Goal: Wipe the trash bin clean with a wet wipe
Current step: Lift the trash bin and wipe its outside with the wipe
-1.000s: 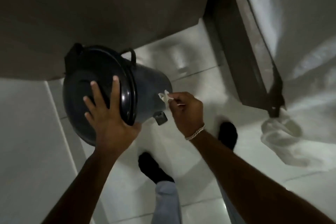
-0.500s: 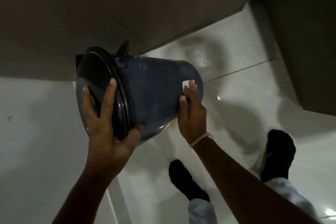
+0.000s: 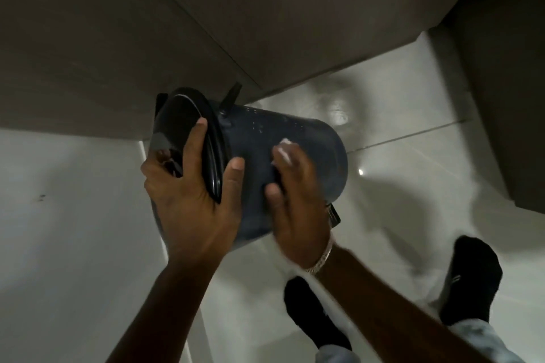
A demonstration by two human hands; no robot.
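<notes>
White tile floor (image 3: 73,244): one trash bin (image 3: 309,144), one wet wipe (image 3: 283,151), two hands (image 3: 191,200).

Your left hand (image 3: 188,200) grips the trash bin's (image 3: 312,156) lidded end; your right hand (image 3: 298,200) presses flat against its side.

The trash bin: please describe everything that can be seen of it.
The trash bin is a small round bin of dark, glossy, plastic-looking material, tilted on its side above the white floor. Its black lid is on. A thin handle sticks up near the rim, a small pedal shows below. Pale specks dot the wall. The left hand holds the lid end in its grip; the right hand presses a white wet wipe against the wall.
</notes>
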